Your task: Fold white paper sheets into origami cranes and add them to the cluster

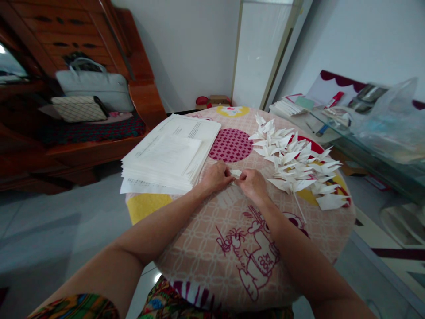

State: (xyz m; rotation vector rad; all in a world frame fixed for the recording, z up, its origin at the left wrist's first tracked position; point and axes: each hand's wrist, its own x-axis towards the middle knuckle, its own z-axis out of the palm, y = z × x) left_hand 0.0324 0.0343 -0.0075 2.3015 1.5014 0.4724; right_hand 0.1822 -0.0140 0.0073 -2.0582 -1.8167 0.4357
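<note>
My left hand [215, 177] and my right hand [253, 184] meet at the middle of a round table [206, 248] covered in a pink patterned cloth. Both pinch a small piece of folded white paper [236, 173] between their fingertips. Most of the paper is hidden by my fingers. A thick stack of white printed sheets [172, 155] lies just left of my left hand. To the right of my right hand spreads a pile of several folded white paper shapes [295, 164] with pointed wings.
A wooden bench [83, 146] at the left carries a grey bag [96, 88] and a checked pouch [78, 108]. A glass-topped table [365, 146] at the right bears papers, pens and a plastic bag [392, 115]. Grey tiled floor surrounds the round table.
</note>
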